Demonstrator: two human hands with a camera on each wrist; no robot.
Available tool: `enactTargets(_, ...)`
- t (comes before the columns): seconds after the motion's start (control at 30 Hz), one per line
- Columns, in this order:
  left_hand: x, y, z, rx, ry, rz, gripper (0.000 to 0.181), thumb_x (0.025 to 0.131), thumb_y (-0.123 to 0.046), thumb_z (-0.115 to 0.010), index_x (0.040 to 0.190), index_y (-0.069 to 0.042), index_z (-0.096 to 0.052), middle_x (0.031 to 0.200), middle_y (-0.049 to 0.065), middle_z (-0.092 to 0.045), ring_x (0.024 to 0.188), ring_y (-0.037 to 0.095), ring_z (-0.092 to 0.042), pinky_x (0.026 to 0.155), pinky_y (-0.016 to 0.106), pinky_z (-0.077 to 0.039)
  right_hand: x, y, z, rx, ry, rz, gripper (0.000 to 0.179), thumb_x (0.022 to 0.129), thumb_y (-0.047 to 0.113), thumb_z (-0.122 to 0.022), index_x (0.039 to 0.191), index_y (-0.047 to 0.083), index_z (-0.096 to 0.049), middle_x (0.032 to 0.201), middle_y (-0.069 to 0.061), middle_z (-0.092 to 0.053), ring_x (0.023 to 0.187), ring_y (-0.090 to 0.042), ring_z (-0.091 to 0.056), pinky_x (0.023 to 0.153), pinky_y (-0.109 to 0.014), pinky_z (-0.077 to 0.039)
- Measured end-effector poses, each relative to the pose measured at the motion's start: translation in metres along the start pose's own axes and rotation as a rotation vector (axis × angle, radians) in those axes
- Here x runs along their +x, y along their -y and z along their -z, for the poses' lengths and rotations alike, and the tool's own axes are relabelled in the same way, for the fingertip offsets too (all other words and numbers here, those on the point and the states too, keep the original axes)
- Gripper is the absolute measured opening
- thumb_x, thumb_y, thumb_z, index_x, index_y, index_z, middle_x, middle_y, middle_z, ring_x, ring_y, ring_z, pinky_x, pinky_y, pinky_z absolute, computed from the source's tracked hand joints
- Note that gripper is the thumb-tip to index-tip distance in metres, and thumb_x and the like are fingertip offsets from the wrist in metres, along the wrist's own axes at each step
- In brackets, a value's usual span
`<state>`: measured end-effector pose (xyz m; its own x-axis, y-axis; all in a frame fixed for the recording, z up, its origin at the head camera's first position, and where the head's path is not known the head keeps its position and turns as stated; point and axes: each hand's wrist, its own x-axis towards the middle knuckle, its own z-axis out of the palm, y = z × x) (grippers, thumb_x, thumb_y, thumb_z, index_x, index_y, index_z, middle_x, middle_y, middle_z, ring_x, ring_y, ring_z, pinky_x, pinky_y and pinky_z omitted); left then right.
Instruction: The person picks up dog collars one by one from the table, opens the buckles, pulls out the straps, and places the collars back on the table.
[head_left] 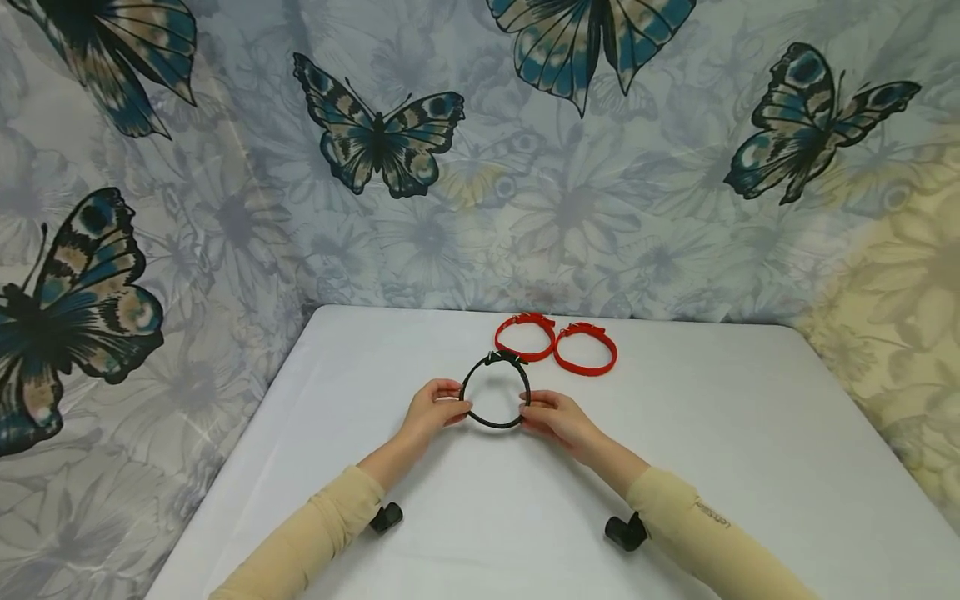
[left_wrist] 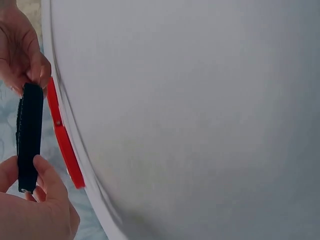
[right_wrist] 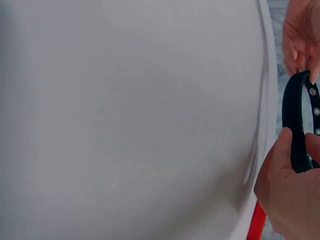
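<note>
Black buckled collar (left_wrist: 30, 135) was the piece in work: up between both hands, looked clear of the surface (head_left: 712, 433), loop closed, buckle end on the far side, toward the wall. Metal eyelets showed along its strap in the right wrist view.

Step in hand, my read: a two-handed hold, one hand per side. Any next move called for an even pinch left and right so the loop didn't twist or go oval, plus care around the red pair behind.

Left hand (head_left: 433, 408): thumb and fingers closed on the collar's left side. Right hand (head_left: 555, 419): same on the right side. Both arms reached forward and angled inward, near mirror images, sleeves pale yellow.

Just beyond: left red collar (head_left: 534, 318) and right red collar (head_left: 585, 370), side by side near the surface's back edge. Black buckle overlapped the left one from above; couldn't tell if they touched. Behind all that, butterfly-print backdrop (head_left: 420, 242).
</note>
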<state>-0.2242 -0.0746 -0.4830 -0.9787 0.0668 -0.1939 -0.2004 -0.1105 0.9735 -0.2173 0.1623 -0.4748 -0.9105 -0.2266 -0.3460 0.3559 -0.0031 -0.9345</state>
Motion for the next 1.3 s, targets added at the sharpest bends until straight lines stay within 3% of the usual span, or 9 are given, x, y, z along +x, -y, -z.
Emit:
enactTargets(0.2, -0.020, 0.002, -0.008, 0.017, 0.071, 0.026, 0.041, 0.078, 0.010, -0.071, 0.114, 0.006, -0.053, 0.103, 0.014, -0.059, 0.080, 0.012, -0.061, 0.072, 0.026, -0.056, -0.020, -0.009, 0.010, 0.006, 0.025, 0.034, 0.046, 0.093, 0.002, -0.062, 0.132, -0.015, -0.044, 0.117, -0.021, -0.059, 0.090, -0.013, -0.063, 0.085, -0.029, -0.054)
enactTargets(0.57, -0.048, 0.011, -0.014, 0.156, 0.225, 0.041, 0.038, 0.074, 0.007, -0.077, 0.106, 0.004, -0.057, 0.089, 0.005, -0.062, 0.080, 0.011, -0.061, 0.072, 0.023, -0.052, -0.057, -0.028, 0.026, -0.068, 0.064, 0.104, 0.044, 0.087, 0.000, -0.068, 0.122, -0.016, -0.048, 0.109, -0.015, -0.062, 0.089, -0.010, -0.062, 0.082, -0.024, -0.054)
enactTargets(0.9, -0.065, 0.010, -0.016, 0.394, 0.348, -0.049, 0.036, 0.071, 0.000, -0.082, 0.098, -0.002, -0.059, 0.081, 0.001, -0.065, 0.077, 0.011, -0.061, 0.066, 0.025, -0.048, -0.084, -0.034, 0.032, -0.198, 0.075, 0.140, 0.038, 0.085, 0.004, -0.073, 0.116, -0.009, -0.054, 0.104, -0.013, -0.066, 0.090, -0.014, -0.063, 0.080, -0.024, -0.053)
enactTargets(1.13, -0.073, 0.010, -0.015, 0.572, 0.380, -0.139, 0.034, 0.070, -0.004, -0.084, 0.093, -0.008, -0.060, 0.080, -0.002, -0.065, 0.075, 0.008, -0.060, 0.066, 0.025, -0.046, -0.090, -0.042, 0.032, -0.272, 0.079, 0.153, 0.038, 0.083, 0.007, -0.075, 0.113, -0.006, -0.056, 0.105, -0.013, -0.067, 0.095, -0.018, -0.064, 0.079, -0.023, -0.053)
enactTargets(1.3, -0.076, 0.012, -0.014, 0.625, 0.392, -0.180, 0.032, 0.071, -0.004, -0.084, 0.090, -0.009, -0.059, 0.079, -0.004, -0.064, 0.074, 0.007, -0.060, 0.062, 0.023, -0.047, -0.093, -0.043, 0.030, -0.283, 0.077, 0.168, 0.037, 0.082, 0.006, -0.076, 0.111, -0.005, -0.055, 0.109, -0.015, -0.066, 0.099, -0.021, -0.064, 0.079, -0.023, -0.052)
